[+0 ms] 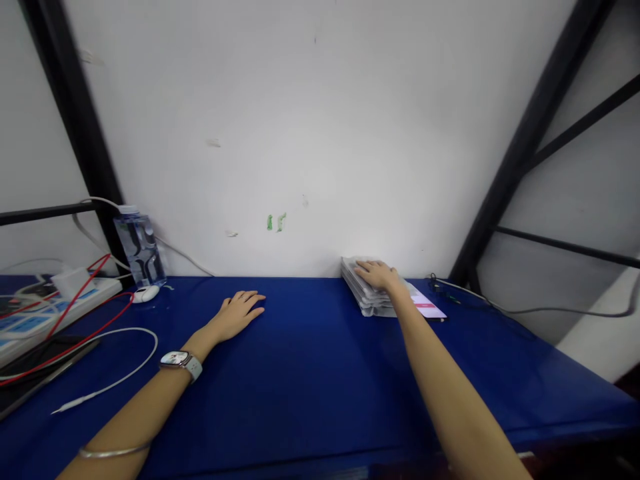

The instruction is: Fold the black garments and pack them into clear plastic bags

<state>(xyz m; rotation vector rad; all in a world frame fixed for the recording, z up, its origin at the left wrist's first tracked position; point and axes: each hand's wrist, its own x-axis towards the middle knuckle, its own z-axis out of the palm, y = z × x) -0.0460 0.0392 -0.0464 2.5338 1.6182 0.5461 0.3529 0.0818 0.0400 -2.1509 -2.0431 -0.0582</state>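
Observation:
My left hand [235, 315] lies flat on the blue table [295, 373] with its fingers spread and nothing in them. A watch [181, 361] is on that wrist, and a thin bangle [115, 453] circles the forearm. Toward the back right, my right hand [377, 274] rests on top of a stack of flat packets in clear plastic [363, 297], which stands against the wall. Its fingers are stretched out over the top packet, not wrapped round it. Part of the stack is hidden beneath the hand and arm. Just right of it lies a phone with a lit screen [426, 305].
At the left are a power strip [30, 333] with several cables, a dark tablet-like device [45, 373] and a loose white cable [100, 393]. A water bottle [141, 250] and a white earphone case [145, 294] stand by the wall. A grey cable [555, 311] crosses at the right.

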